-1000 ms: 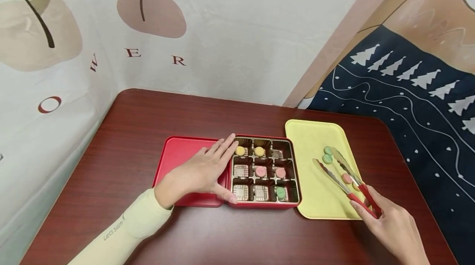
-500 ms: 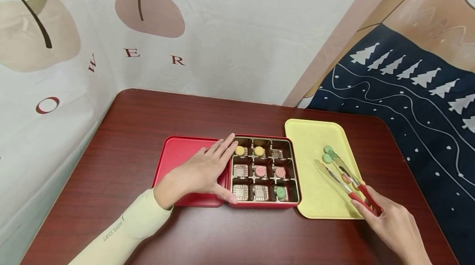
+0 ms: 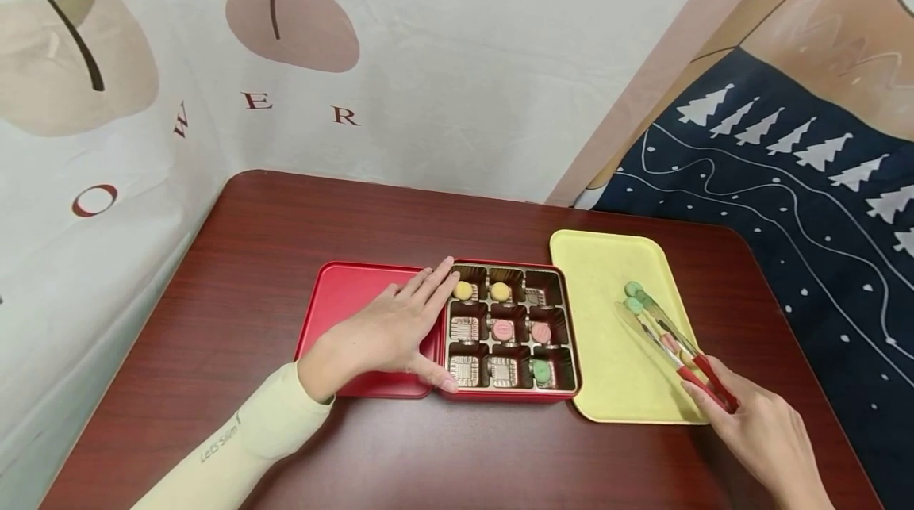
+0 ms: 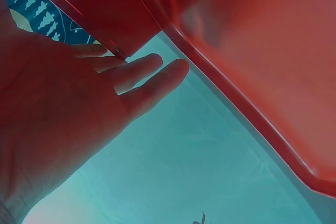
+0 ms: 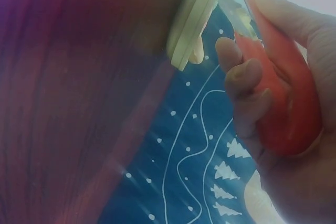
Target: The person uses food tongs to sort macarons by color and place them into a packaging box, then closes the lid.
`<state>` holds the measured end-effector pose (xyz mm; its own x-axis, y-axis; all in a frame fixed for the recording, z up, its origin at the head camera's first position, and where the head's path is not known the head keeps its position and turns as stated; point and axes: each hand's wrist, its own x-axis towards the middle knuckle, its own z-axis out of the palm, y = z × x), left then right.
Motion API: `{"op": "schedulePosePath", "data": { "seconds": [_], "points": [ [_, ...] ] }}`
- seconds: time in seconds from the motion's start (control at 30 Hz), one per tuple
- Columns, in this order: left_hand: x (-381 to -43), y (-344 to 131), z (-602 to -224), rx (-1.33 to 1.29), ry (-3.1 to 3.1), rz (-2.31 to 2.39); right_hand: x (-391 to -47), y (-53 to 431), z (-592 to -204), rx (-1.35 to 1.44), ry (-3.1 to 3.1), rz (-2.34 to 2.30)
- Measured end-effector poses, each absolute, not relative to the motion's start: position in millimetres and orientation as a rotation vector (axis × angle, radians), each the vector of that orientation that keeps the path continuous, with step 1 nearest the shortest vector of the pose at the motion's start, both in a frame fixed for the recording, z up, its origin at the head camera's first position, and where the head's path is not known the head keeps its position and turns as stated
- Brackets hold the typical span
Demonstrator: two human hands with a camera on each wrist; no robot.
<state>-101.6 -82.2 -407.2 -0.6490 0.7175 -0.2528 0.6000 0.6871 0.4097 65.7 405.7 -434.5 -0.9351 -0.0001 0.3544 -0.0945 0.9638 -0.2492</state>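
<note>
My right hand [image 3: 760, 423] grips red-handled metal tongs [image 3: 707, 383] over the yellow tray [image 3: 596, 383]. The tong tips stand close together, on either side of a small green macaron-like piece [image 3: 634, 305]. Just beyond it lies a second green piece [image 3: 632, 288]. Pinkish pieces [image 3: 670, 342] show partly under the tong arms. My left hand [image 3: 378, 331] lies with fingers straight and spread along the left rim of a red box [image 3: 514, 395]. In the right wrist view, fingers and thumb curl round the red tong handles [image 5: 294, 114].
A gold-brown divided insert [image 3: 510, 345] fills the box, with yellow, pink and green pieces in some compartments. Under my left forearm is a red lid [image 3: 343, 296], left of the box. Printed cloths [image 3: 457, 82] hang behind the brown table [image 3: 300, 216].
The tong arms have drawn together, the left tip moving right to the nearer green piece. My left hand has stayed in place on the box rim.
</note>
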Motion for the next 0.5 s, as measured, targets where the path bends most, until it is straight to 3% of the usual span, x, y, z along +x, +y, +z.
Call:
{"op": "schedulePosePath", "data": {
  "seconds": [0.5],
  "points": [
    [-101.7,-82.0,-407.5,1.023,2.5,0.41,70.8,404.4,-438.3,0.018,-2.799,0.341]
  ]
}}
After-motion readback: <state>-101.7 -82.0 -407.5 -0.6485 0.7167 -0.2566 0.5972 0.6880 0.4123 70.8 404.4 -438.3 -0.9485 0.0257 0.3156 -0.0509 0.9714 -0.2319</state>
